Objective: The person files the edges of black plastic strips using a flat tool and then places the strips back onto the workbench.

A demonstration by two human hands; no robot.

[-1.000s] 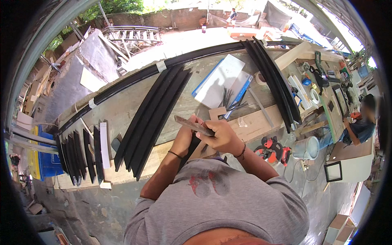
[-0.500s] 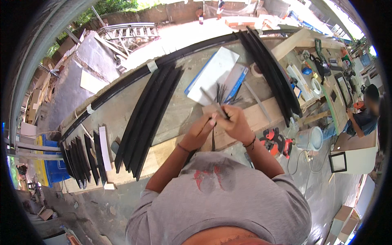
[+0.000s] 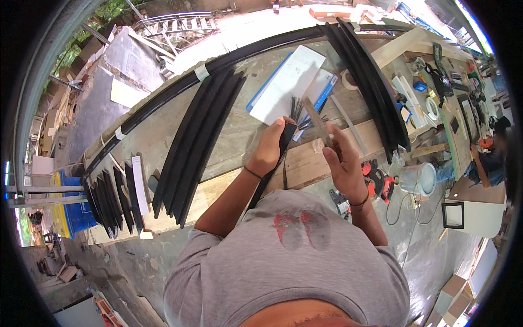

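My left hand (image 3: pixel 267 148) is closed around a long black strip (image 3: pixel 284 137), which runs down beside my forearm toward my body. Its upper end shows by my thumb. In my right hand (image 3: pixel 346 163) is a flat grey-brown bar (image 3: pixel 314 117), held by its lower end between thumb and fingers and pointing up and a little left. Whether it is a file cannot be made out. A bundle of thin black pieces (image 3: pixel 297 107) fans out on the bench just beyond my left hand. White and blue flat boxes or sheets (image 3: pixel 289 84) lie behind them.
Long black profiles (image 3: pixel 199 147) lie on the bench at left, with more black profiles (image 3: pixel 370 90) at right. Shorter black pieces (image 3: pixel 106 201) sit at far left. A red and black power tool (image 3: pixel 378 182) and a bucket (image 3: pixel 418 179) stand right. Another person (image 3: pixel 493 155) works at far right.
My hands have moved apart. The right hand and its bar have shifted right, away from the left hand. The black strip in my left hand is now more visible.
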